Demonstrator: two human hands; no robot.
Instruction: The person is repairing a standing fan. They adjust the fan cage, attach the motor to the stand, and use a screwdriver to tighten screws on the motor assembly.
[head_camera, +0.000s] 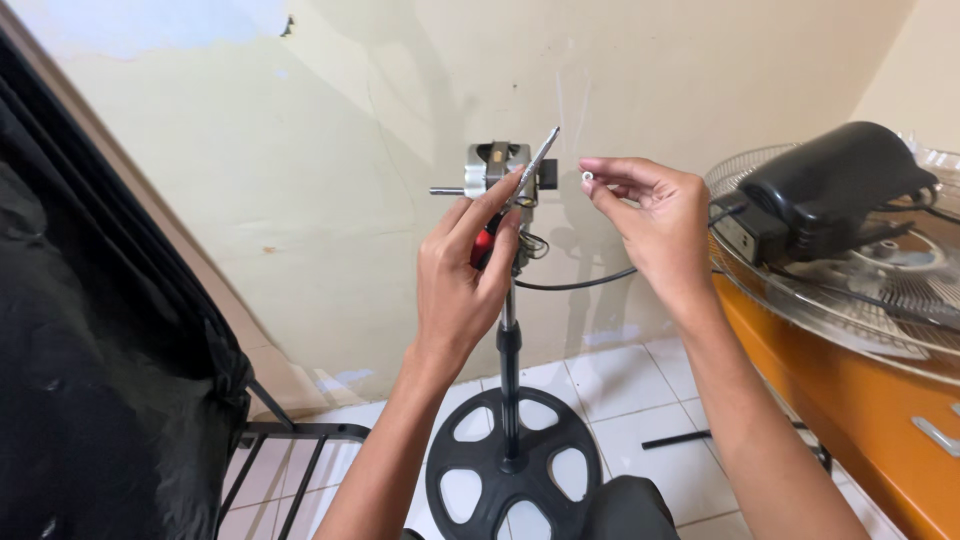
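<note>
Motor: bare fan motor (497, 166) atop the stand pole (509, 370) — housing and grille off.
Left hand (462, 275): closed around a red-handled screwdriver (527, 178), tip up.
Right hand (650, 215): fingertips pinch 1 small white washer (587, 177) — not yet fitted.
Cabinet: black motor cover (835, 185) on fan grille (880, 290).

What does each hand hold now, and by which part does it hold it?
The left hand grips a screwdriver by its red handle. The right hand pinches a small white ring-shaped part at its rim between the fingers.
</note>
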